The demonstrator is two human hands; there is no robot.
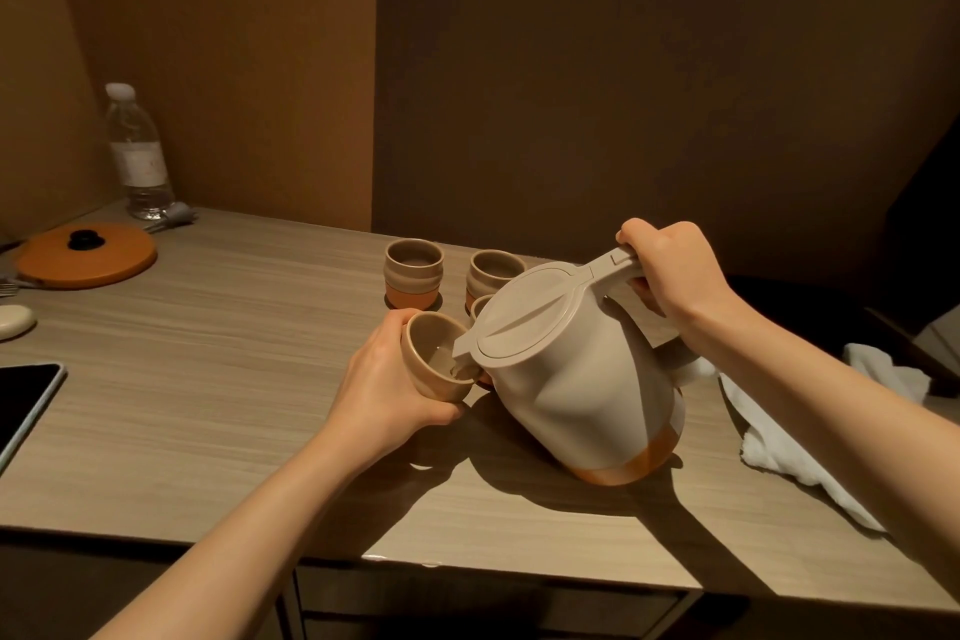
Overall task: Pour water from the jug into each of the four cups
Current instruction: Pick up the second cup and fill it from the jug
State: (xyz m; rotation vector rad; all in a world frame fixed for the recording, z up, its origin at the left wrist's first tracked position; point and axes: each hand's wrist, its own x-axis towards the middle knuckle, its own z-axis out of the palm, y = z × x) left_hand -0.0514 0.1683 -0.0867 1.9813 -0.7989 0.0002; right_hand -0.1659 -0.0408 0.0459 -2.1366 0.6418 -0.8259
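Right hand (670,270) grips the tilted jug (571,374) by its handle; left hand (384,379) wraps a cup (434,361) at the spout, a little water inside.

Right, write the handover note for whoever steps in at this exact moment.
Left hand: holds a tilted cup against the jug's spout.
Right hand: grips the handle of the jug, which is tipped toward that cup, with its base edge apparently on the table.
Other cups: back left cup and back right cup stand upright near the wall; a fourth cup is mostly hidden behind the jug.
Done: pour into the held cup is under way; some water seems to be inside.
Left: finish this cup. Fill levels of the other three cannot be judged; check them.
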